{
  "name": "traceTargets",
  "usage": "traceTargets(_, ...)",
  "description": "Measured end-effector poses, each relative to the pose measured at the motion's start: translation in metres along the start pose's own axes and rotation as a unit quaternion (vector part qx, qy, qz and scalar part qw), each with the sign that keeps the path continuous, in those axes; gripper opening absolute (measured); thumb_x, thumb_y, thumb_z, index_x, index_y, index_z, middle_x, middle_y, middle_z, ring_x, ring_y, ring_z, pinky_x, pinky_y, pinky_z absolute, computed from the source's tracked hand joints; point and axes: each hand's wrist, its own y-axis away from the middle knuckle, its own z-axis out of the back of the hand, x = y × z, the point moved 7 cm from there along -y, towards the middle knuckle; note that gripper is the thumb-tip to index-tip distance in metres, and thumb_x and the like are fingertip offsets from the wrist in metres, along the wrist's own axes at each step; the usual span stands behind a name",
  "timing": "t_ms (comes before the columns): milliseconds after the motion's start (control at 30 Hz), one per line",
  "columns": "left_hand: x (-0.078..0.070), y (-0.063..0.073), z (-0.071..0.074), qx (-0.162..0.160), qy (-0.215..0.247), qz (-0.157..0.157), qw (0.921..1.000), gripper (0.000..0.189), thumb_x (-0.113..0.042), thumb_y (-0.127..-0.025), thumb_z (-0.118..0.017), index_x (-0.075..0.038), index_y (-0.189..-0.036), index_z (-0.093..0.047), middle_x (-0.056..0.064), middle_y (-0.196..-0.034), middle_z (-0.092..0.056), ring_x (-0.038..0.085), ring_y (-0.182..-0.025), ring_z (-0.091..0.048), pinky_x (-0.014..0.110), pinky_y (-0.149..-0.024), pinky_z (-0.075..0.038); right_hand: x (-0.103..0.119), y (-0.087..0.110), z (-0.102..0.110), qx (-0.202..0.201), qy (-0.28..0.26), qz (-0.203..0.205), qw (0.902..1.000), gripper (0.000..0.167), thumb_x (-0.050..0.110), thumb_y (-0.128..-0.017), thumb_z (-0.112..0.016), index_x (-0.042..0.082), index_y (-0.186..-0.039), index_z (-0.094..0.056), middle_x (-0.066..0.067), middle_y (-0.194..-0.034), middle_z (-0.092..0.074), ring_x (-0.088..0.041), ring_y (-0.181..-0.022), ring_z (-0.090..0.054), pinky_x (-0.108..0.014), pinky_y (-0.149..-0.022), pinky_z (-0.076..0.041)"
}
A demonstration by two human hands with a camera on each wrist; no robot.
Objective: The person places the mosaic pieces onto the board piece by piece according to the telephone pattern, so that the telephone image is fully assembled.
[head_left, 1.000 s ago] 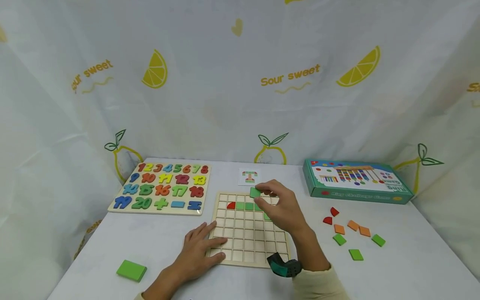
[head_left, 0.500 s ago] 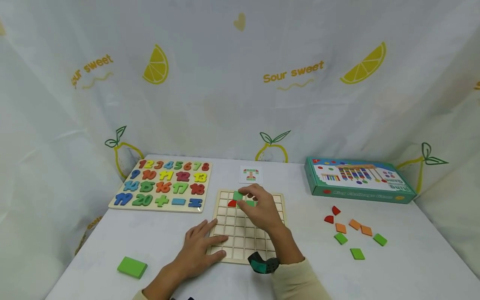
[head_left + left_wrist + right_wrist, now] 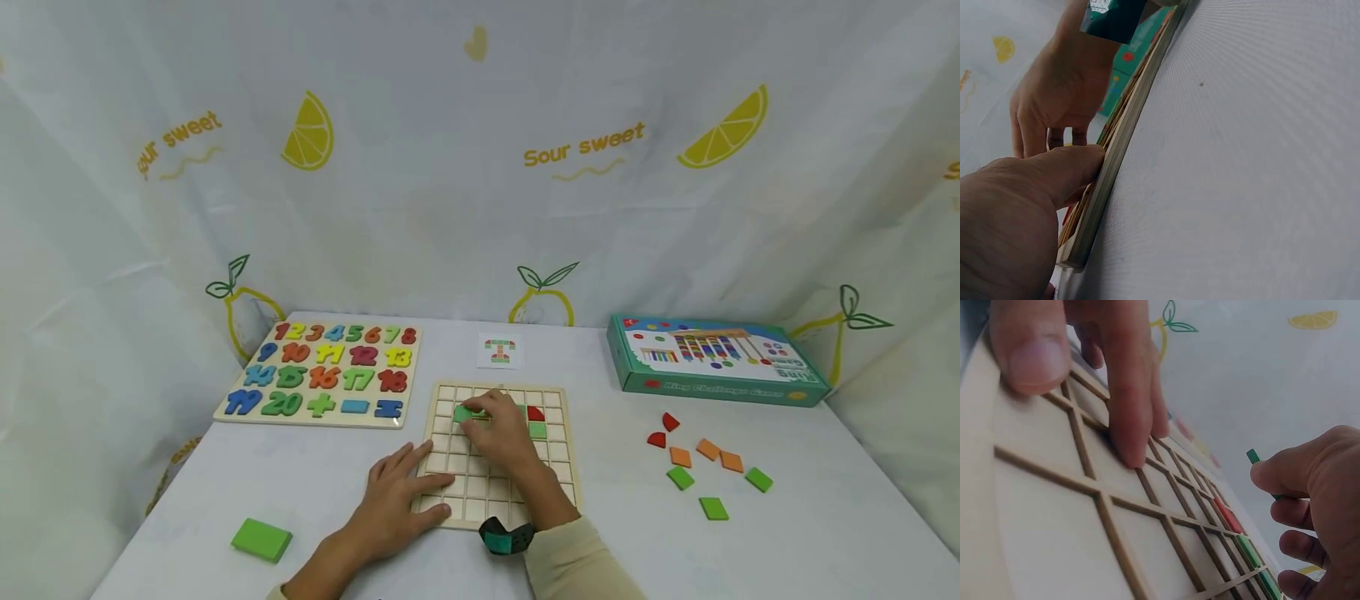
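Note:
My right hand [image 3: 504,435] is over the upper part of a wooden grid board [image 3: 480,510], pinching a green square tile [image 3: 1252,456] between thumb and fingers. The right wrist view shows this tile raised off the board. On the board, a red quarter-circle tile [image 3: 536,413] sits just above a green tile [image 3: 537,430]; another red tile [image 3: 1227,515] shows in the right wrist view beside green tiles [image 3: 1249,551]. The hand hides part of that row. My left hand [image 3: 393,507] rests with spread fingers on the board's left edge, its thumb [image 3: 1079,165] at the near rim.
A pattern card [image 3: 499,351] lies behind the board. Loose red [image 3: 657,439], orange [image 3: 707,450] and green [image 3: 713,508] tiles lie to the right. A number puzzle [image 3: 318,375] is at back left, a game box [image 3: 716,362] at back right, a green block [image 3: 262,540] at front left.
My right hand has moved left and lower over the board with the green tile, uncovering the red tile on the right. My left hand has stayed in place.

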Motion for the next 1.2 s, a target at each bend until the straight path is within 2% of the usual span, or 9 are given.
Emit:
traceTargets(233,-0.001,0.0,-0.001,0.002,-0.001,0.001,1.0,0.036,-0.042,-0.086,-0.069,-0.026,-0.119,-0.071,0.011,-0.148,-0.04,0.039,-0.137,-0.025,0.06,-0.1,-0.017,-0.004,0.003,-0.009,0.009,0.057,-0.012,0.9982,0.023,0.012,-0.084,-0.072,0.004,-0.106,-0.072,-0.003,-0.096,-0.06,-0.023,-0.093,-0.055,-0.042,-0.081,-0.046)
traceTargets(467,-0.002,0.001,0.0,-0.001,0.0,0.0,1.0,0.036,-0.042,-0.086,-0.069,-0.025,-0.119,-0.071,0.011,-0.147,-0.04,0.04,-0.137,-0.026,0.061,-0.1,-0.018,-0.005,0.004,-0.014,0.012,0.117,-0.002,0.9931,0.022,0.013,-0.083,-0.072,0.004,-0.102,-0.073,-0.006,-0.097,-0.061,-0.025,-0.091,-0.055,-0.041,-0.079,-0.046)
traceTargets(633,-0.002,0.001,0.0,-0.002,-0.002,-0.004,1.0,0.036,-0.041,-0.086,-0.07,-0.025,-0.119,-0.071,0.011,-0.147,-0.04,0.039,-0.137,-0.026,0.06,-0.1,-0.017,-0.005,0.003,-0.017,0.016,0.133,-0.005,0.991,0.023,0.014,-0.084,-0.071,0.006,-0.105,-0.073,-0.007,-0.101,-0.062,-0.026,-0.093,-0.055,-0.042,-0.081,-0.046)
traceTargets(833,-0.001,0.001,0.0,-0.004,-0.002,-0.005,1.0,0.036,-0.041,-0.086,-0.07,-0.025,-0.119,-0.071,0.011,-0.147,-0.04,0.039,-0.137,-0.026,0.061,-0.1,-0.017,-0.006,0.003,-0.018,0.015,0.128,-0.01,0.9916,0.024,0.014,-0.083,-0.072,0.007,-0.106,-0.072,-0.005,-0.102,-0.062,-0.025,-0.093,-0.055,-0.042,-0.08,-0.046)
traceTargets(933,-0.001,0.0,0.0,-0.003,0.0,-0.004,1.0,0.036,-0.041,-0.086,-0.07,-0.026,-0.119,-0.071,0.011,-0.147,-0.04,0.04,-0.136,-0.026,0.061,-0.1,-0.017,-0.004,0.004,-0.014,0.01,0.108,-0.01,0.994,0.025,0.012,-0.083,-0.071,0.006,-0.107,-0.071,-0.006,-0.101,-0.062,-0.025,-0.093,-0.055,-0.042,-0.08,-0.047)
traceTargets(1033,0.0,0.0,-0.001,0.002,0.002,-0.001,1.0,0.037,-0.042,-0.086,-0.069,-0.025,-0.119,-0.071,0.011,-0.147,-0.04,0.04,-0.136,-0.026,0.061,-0.1,-0.017,0.002,0.004,-0.005,0.004,0.082,-0.005,0.9966,0.027,0.009,-0.083,-0.07,0.004,-0.11,-0.07,-0.007,-0.1,-0.062,-0.026,-0.094,-0.055,-0.042,-0.079,-0.047)
traceTargets(1200,0.0,0.0,-0.001,0.007,0.006,0.006,0.9999,0.037,-0.043,-0.087,-0.069,-0.026,-0.12,-0.071,0.011,-0.148,-0.039,0.04,-0.137,-0.024,0.061,-0.1,-0.015,0.014,0.003,0.023,-0.017,0.033,0.009,0.9993,0.031,0.007,-0.084,-0.07,0.003,-0.115,-0.068,-0.011,-0.102,-0.063,-0.03,-0.098,-0.055,-0.044,-0.077,-0.047)
